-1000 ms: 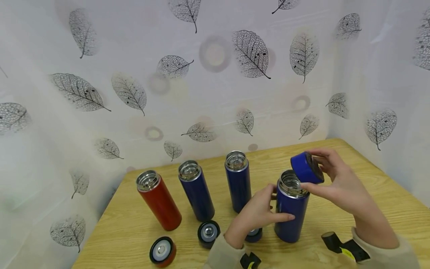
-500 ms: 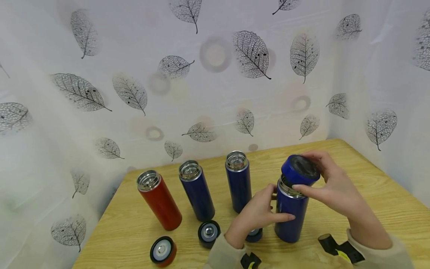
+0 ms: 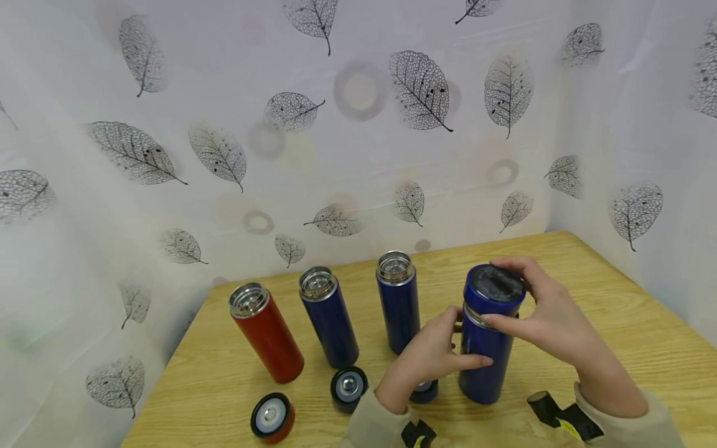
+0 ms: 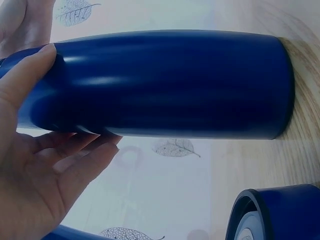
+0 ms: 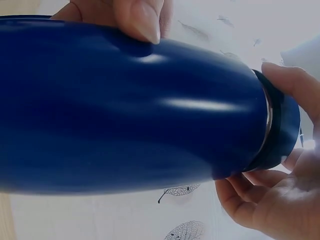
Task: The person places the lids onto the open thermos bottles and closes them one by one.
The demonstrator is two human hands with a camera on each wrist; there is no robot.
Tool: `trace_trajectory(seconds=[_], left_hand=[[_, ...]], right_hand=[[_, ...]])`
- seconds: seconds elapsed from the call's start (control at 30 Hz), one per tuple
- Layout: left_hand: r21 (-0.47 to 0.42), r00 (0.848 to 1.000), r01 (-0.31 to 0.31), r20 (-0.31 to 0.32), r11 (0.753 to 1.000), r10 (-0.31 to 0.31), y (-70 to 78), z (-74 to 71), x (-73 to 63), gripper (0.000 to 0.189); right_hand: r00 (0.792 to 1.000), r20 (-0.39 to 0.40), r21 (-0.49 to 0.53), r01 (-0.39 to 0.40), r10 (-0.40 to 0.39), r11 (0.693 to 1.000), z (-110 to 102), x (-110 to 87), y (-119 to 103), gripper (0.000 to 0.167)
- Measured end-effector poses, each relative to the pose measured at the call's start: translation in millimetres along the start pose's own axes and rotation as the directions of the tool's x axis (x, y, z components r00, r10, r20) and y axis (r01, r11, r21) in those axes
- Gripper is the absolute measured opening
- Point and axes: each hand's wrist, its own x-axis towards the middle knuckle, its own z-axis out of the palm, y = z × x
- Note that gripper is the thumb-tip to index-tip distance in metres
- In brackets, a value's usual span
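Observation:
On the right of the table stands a blue thermos bottle (image 3: 486,364), upright. My left hand (image 3: 428,348) grips its body, thumb across the near side and fingers behind it; the left wrist view shows the bottle (image 4: 170,85) between thumb and fingers. With thumb and fingers at its edge, my right hand (image 3: 551,311) holds a blue lid (image 3: 493,289) on the bottle's mouth. A thin strip of metal neck shows below the lid in the head view. In the right wrist view the lid (image 5: 285,130) sits at the bottle's end.
Left of the hands stand two uncapped blue bottles (image 3: 329,320) (image 3: 399,305) and an uncapped red bottle (image 3: 267,336). Before them lie a red lid (image 3: 272,418), a dark lid (image 3: 348,389) and another lid (image 3: 424,392) partly behind my left hand. A leaf-patterned curtain (image 3: 358,155) hangs behind the wooden table (image 3: 190,398).
My right hand has brought the blue lid down and left, turning it from tilted to level on the bottle's mouth. My left hand has stayed on the bottle.

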Motion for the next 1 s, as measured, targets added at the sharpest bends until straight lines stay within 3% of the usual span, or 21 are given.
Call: trace_trajectory(seconds=[0.43,0.63,0.83,1.0], left_hand=[[-0.035,1.000,-0.004,-0.004,0.999,0.004,-0.4,0.6,0.6,0.062],[-0.023,0.996,-0.046,-0.075,0.999,0.044,2.3,3.6,-0.3,0.058],[0.007,0.978,-0.088,-0.187,0.996,0.088,9.3,5.4,-0.2,0.062],[-0.032,0.970,-0.088,-0.229,0.996,0.078,13.5,5.7,2.6,0.064]], right_hand=[[0.998,0.051,-0.069,-0.031,0.035,0.997,0,-0.9,-1,0.069],[0.998,0.064,-0.076,0.002,0.003,0.997,-1,-1.3,-1,0.069],[0.996,0.059,-0.063,0.068,-0.064,0.996,0,-1.0,2,0.069],[0.991,0.075,-0.013,0.111,-0.110,0.994,-2,-0.6,6,0.066]])
